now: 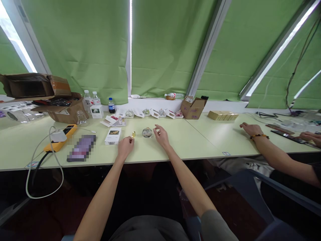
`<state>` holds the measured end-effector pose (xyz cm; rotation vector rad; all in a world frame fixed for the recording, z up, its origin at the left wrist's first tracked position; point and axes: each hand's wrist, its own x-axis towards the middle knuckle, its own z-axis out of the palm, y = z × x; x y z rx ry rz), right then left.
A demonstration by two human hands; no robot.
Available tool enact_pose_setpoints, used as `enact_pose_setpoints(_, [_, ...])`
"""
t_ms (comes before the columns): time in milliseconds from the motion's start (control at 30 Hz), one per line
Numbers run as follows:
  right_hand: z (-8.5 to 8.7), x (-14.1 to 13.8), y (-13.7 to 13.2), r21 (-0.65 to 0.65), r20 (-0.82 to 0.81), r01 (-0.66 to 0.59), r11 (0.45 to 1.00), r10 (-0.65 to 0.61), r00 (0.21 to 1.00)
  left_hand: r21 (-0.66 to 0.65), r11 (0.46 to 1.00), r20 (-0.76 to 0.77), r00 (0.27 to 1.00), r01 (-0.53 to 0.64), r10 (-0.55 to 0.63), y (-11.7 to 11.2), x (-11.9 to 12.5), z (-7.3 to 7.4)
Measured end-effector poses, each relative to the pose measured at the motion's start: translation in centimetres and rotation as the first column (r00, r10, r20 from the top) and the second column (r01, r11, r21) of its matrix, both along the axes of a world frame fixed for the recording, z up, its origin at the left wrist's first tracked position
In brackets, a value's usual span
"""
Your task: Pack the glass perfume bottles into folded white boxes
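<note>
My left hand [126, 147] is closed in a pinch at the lower end of a small shiny gold cap [133, 134]. Just right of it, a round clear glass perfume bottle [147, 133] stands upright on the pale table [160, 152], with a small gold neck on top. Beside the bottle, my right hand [161, 136] is open, its fingers apart and nothing between them. A white box [113, 136] with a dark picture on its face lies left of my left hand.
Behind stand several opened white boxes with bottles [129, 113], a cardboard box [193, 107] and gold boxes [222, 115]. On the left are a pixelated phone [82, 148], an orange power strip [60, 138] and a looping white cable [62, 174]. A co-worker's arm [273, 154] rests at right.
</note>
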<state>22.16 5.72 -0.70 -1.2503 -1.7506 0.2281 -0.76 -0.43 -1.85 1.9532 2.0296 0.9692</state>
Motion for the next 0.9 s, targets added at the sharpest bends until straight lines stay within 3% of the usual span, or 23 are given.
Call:
enact_pose_setpoints(100, [0.1, -0.7, -1.2, 0.089, 0.102, 0.006, 0.996, -0.015, 0.995, 0.034, 0.999, 0.047, 0.999, -0.025, 0.023, 0.2, -0.2, -0.2])
enact_pose_setpoints(233, [0.0, -3.6, -2.4, -0.033, 0.321, -0.204, 0.978, 0.204, 0.925, 0.098, 0.992, 0.118, 0.991, -0.075, 0.063, 0.4, -0.5, -0.4])
enact_pose_setpoints(333, [0.2, -6.1, -2.6, -0.151, 0.405, -0.255, 0.955, 0.295, 0.865, 0.107, 0.992, 0.152, 0.987, -0.072, 0.055, 0.4, -0.6, -0.5])
enact_pose_setpoints(533, [0.5, -8.7, -1.5, -0.186, 0.525, -0.195, 0.963, 0.265, 0.809, 0.073, 0.996, 0.135, 0.99, -0.058, 0.048, 0.5, -0.6, -0.6])
enact_pose_setpoints(667, [0.1, -8.6, -1.4, -0.157, 0.587, -0.166, 0.974, 0.227, 0.777, 0.063, 0.996, 0.119, 0.992, -0.061, 0.053, 0.6, -0.6, -0.7])
enact_pose_setpoints(900, [0.0, -7.7, -2.1, -0.11, 0.578, -0.225, 0.968, 0.246, 0.778, 0.065, 0.996, 0.106, 0.993, -0.064, 0.057, 0.8, -0.6, -1.0])
